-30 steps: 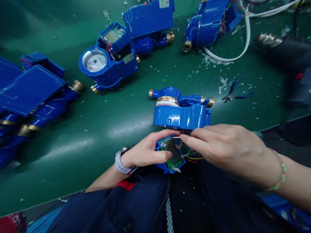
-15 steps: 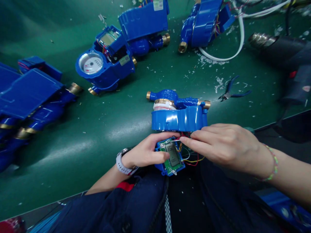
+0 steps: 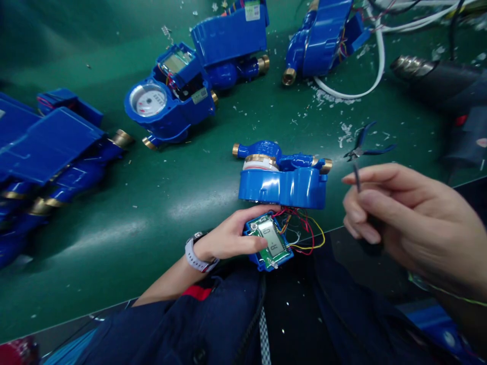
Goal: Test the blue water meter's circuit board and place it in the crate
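My left hand (image 3: 232,235) is closed around a small blue housing with a green circuit board and a display (image 3: 273,238); the thumb lies on the display's edge, which shows large characters. Red, yellow and white wires (image 3: 314,238) run from the board to a blue water meter (image 3: 281,187). This meter lies on its side just beyond the hand, brass threaded ends left and right. My right hand (image 3: 411,218) is raised to the right, apart from the board, pinching a thin dark rod-like tool (image 3: 356,177). Its lower end is hidden in the fingers.
Another meter (image 3: 148,100) with its dial up stands at the back left, with more blue meters (image 3: 49,147) around. Pliers (image 3: 359,147) lie at the right. A heat gun (image 3: 429,76) and white cable (image 3: 375,81) are farther back. White scraps dot the green table (image 3: 171,203).
My right hand has moved away from the board to the right and up, with the thin tool in it. The display has switched from small marks to large characters. My left hand keeps its hold.
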Available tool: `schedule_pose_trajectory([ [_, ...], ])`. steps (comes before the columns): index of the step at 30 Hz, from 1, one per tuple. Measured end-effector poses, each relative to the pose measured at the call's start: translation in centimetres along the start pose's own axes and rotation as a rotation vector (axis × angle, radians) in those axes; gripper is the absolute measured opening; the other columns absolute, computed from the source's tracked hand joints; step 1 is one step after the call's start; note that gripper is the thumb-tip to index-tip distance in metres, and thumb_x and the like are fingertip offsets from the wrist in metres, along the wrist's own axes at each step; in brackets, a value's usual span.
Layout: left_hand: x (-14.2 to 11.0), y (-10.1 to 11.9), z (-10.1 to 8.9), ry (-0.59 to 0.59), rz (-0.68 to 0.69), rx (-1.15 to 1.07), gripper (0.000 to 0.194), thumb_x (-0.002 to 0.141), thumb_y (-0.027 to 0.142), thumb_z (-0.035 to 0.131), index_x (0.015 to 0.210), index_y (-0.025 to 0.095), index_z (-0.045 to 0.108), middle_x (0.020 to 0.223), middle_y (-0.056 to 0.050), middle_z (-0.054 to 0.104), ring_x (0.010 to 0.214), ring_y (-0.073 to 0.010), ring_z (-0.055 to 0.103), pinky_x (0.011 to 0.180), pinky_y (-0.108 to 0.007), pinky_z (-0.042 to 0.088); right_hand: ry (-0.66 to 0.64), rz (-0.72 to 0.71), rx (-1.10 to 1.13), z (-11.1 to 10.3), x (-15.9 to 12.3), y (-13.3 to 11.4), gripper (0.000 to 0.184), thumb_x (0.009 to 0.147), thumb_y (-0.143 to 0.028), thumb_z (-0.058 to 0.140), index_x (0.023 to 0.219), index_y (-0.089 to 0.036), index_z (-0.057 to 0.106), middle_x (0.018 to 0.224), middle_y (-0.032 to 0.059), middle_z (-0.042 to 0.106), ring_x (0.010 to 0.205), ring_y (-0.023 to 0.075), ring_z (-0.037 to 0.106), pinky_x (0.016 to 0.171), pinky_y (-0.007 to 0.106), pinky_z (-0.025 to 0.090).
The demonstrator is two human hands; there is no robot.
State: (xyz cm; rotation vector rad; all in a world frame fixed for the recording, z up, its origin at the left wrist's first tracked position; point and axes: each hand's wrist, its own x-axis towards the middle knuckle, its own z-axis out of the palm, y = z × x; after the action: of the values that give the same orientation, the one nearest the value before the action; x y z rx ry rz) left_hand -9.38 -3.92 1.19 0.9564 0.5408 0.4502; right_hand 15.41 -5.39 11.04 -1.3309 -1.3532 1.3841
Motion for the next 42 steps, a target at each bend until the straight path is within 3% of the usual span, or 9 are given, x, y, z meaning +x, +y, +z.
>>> schedule_pose_trajectory([
  [5, -0.2, -0.5, -0.1, -0.017, -0.01, -0.001, 0.067, 0.08, 0.037, 0.073, 0.139, 0.018, 0.048, 0.141, -0.014, 0.054, 0.122, -0.0301, 0.057, 0.103, -0.043, 0.047, 0.227, 0.254, 0.269, -0.5, -0.3, 1.4, 0.017, 0.093, -0.011, 0.043, 0.099, -0.018, 0.058, 0.06, -0.0032, 0.049, 0.039, 0.01, 0.04, 0.039, 0.025, 0.039],
  [10, -0.3, -0.6, -0.2, -0.037, -0.003, 0.041, 0.069, 0.082, 0.036, 0.072, 0.142, 0.018, 0.044, 0.143, -0.014, 0.052, 0.125, -0.0303, 0.055, 0.106, -0.044, 0.045, 0.42, -0.04, -0.381, -3.0, 1.1, 4.9, 0.017, 0.084, -0.006, 0.056, 0.096, -0.017, 0.054, 0.074, 0.0034, 0.064, 0.055, 0.0134, 0.057, 0.053, 0.026, 0.046],
  [15, -0.4, -0.6, 0.2, -0.05, 0.027, 0.072, 0.07, 0.083, 0.034, 0.071, 0.144, 0.016, 0.041, 0.144, -0.016, 0.051, 0.126, -0.0299, 0.055, 0.108, -0.046, 0.044, 0.294, -0.073, -1.021, -5.4, 3.7, 8.1, 0.023, 0.09, -0.008, 0.052, 0.111, -0.011, 0.062, 0.093, 0.013, 0.071, 0.081, 0.0233, 0.067, 0.069, 0.032, 0.047],
  [20, -0.6, -0.4, 0.7, -0.033, 0.03, 0.121, 0.072, 0.084, 0.034, 0.069, 0.146, 0.015, 0.037, 0.144, -0.017, 0.051, 0.125, -0.0305, 0.056, 0.107, -0.047, 0.044, 0.259, -0.175, -0.936, -4.3, 4.0, 7.1, 0.02, 0.093, -0.008, 0.054, 0.11, -0.013, 0.063, 0.096, 0.012, 0.071, 0.079, 0.0206, 0.068, 0.069, 0.028, 0.051],
  [23, -0.6, 0.2, 1.0, -0.031, 0.005, 0.182, 0.072, 0.084, 0.032, 0.069, 0.146, 0.014, 0.036, 0.141, -0.018, 0.053, 0.122, -0.0305, 0.058, 0.105, -0.047, 0.046, 0.213, -0.376, -0.836, -3.1, 2.3, 4.7, 0.02, 0.094, -0.006, 0.056, 0.109, -0.018, 0.063, 0.095, 0.0064, 0.07, 0.082, 0.0168, 0.067, 0.078, 0.026, 0.053],
  [27, -0.5, 1.1, 1.5, -0.025, -0.042, 0.245, 0.073, 0.084, 0.031, 0.066, 0.146, 0.01, 0.034, 0.132, -0.018, 0.061, 0.115, -0.0299, 0.062, 0.099, -0.045, 0.051, -0.131, -0.581, -0.863, -1.8, -0.1, 2.6, 0.026, 0.094, -0.001, 0.051, 0.111, -0.018, 0.062, 0.109, 0.0075, 0.062, 0.094, 0.0146, 0.062, 0.08, 0.024, 0.051],
  [30, -0.5, 1.5, 1.7, -0.009, -0.059, 0.351, 0.07, 0.084, 0.033, 0.065, 0.145, 0.014, 0.036, 0.129, -0.014, 0.063, 0.112, -0.0298, 0.063, 0.097, -0.044, 0.052, -0.243, -0.631, -0.909, -0.8, -0.9, 2.3, 0.029, 0.096, -0.002, 0.044, 0.114, -0.017, 0.061, 0.113, 0.0094, 0.059, 0.095, 0.0176, 0.062, 0.077, 0.028, 0.05],
  [35, -0.6, 1.7, 1.9, 0.03, -0.049, 0.469, 0.07, 0.084, 0.034, 0.067, 0.145, 0.017, 0.037, 0.129, -0.01, 0.063, 0.116, -0.0295, 0.061, 0.099, -0.042, 0.05, -0.245, -0.763, -1.131, 0.8, -0.9, 2.1, 0.033, 0.098, -0.002, 0.034, 0.102, -0.011, 0.065, 0.094, 0.0101, 0.065, 0.074, 0.0223, 0.063, 0.06, 0.034, 0.047],
  [42, -0.7, 1.9, 2.1, 0.029, -0.063, 0.406, 0.07, 0.084, 0.033, 0.066, 0.145, 0.016, 0.037, 0.129, -0.012, 0.063, 0.113, -0.0298, 0.062, 0.097, -0.043, 0.051, -0.095, -0.715, -1.069, 0.3, -1.7, 2.4, 0.025, 0.096, -0.001, 0.047, 0.114, -0.01, 0.062, 0.102, 0.0108, 0.063, 0.083, 0.0216, 0.061, 0.074, 0.034, 0.045],
])
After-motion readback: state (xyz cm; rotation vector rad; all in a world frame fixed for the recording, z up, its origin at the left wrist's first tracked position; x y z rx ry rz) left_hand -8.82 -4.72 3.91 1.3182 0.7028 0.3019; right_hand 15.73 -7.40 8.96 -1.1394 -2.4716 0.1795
